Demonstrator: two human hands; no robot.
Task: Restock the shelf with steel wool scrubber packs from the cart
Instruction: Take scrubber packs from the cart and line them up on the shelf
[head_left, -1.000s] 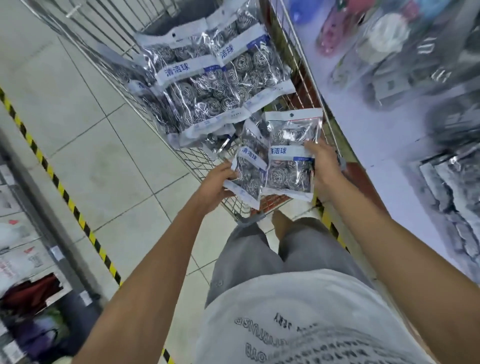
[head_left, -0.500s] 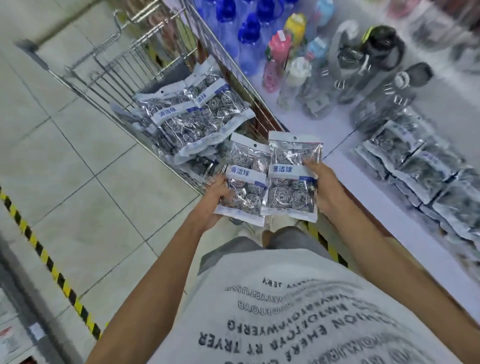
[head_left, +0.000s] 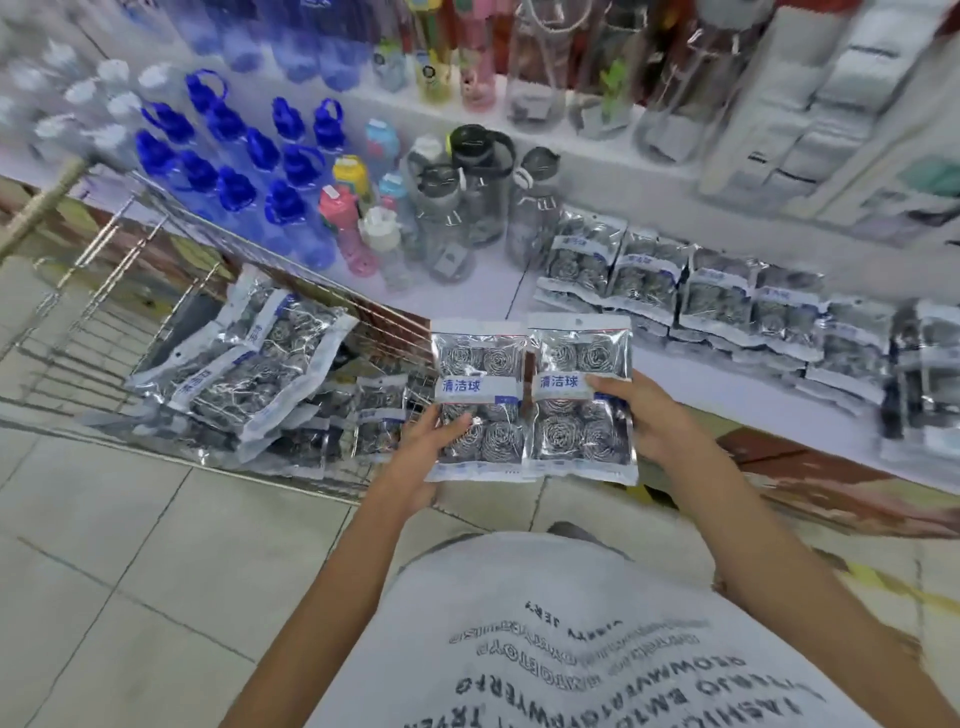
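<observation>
Since half a second ago the view has swung from the cart toward the shelf; both packs have risen and now sit before the shelf edge. Left hand (head_left: 426, 447) grip clamped on left pack (head_left: 478, 400), thumb on its front. Right hand (head_left: 644, 415) grip clamped on right pack (head_left: 582, 395). Packs side by side, edges touching. Cart (head_left: 130, 270) at left holds more packs. White shelf (head_left: 498, 291): row of shelved packs (head_left: 717, 301) at right, bottles (head_left: 291, 171) at left. Tiled floor (head_left: 130, 571) below.

We see glossy clear-plastic packs (head_left: 480, 400) of coiled steel wool, a bare metal-wire cart (head_left: 104, 291), smooth matt floor tiles (head_left: 130, 561), translucent plastic bottles (head_left: 291, 208), and a printed cloth shirt (head_left: 571, 649).
</observation>
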